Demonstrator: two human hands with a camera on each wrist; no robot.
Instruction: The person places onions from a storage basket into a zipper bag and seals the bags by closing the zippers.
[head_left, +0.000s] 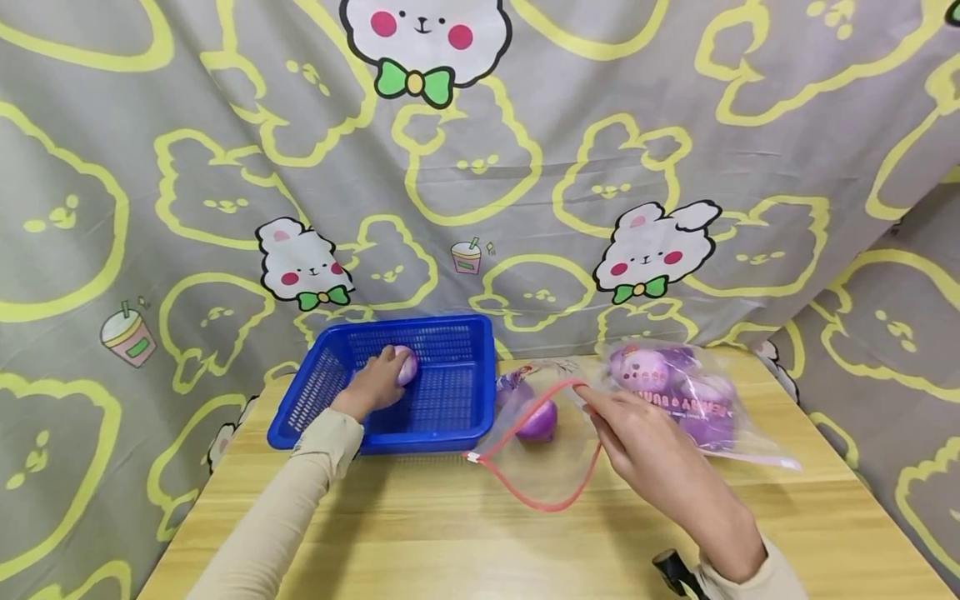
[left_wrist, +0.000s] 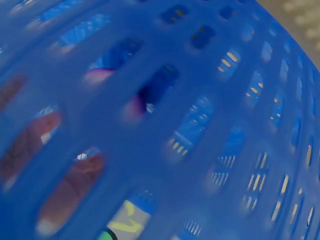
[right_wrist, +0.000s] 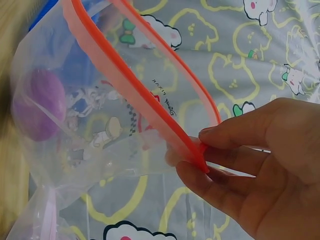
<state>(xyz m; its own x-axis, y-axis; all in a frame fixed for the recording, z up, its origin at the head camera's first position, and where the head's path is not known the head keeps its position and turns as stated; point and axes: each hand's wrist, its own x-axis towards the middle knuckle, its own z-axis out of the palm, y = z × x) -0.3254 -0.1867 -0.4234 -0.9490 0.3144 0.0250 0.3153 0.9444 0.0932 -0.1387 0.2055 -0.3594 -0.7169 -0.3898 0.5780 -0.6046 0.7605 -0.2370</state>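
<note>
Inside the blue plastic basket (head_left: pixel 438 437), my left hand (head_left: pixel 377 383) grips a purple-and-white red onion (head_left: pixel 407 365). The left wrist view looks through the slotted basket wall (left_wrist: pixel 115 135), which hides most of that hand and onion. My right hand (head_left: pixel 652 442) pinches the red-edged mouth of a clear zip bag (head_left: pixel 547 475), holding it agape beside the basket. A purple onion (head_left: pixel 537 421) lies low in this bag. In the right wrist view, thumb and fingers (right_wrist: pixel 235 132) hold one end of the red zip strip (right_wrist: pixel 145 95).
To the right lies a second clear zip bag (head_left: pixel 750 446) with pink print and several purple round things inside. The wooden table (head_left: pixel 450 533) runs back to a grey patterned curtain (head_left: pixel 525 167). A black strap (head_left: pixel 675 571) is near the right cuff.
</note>
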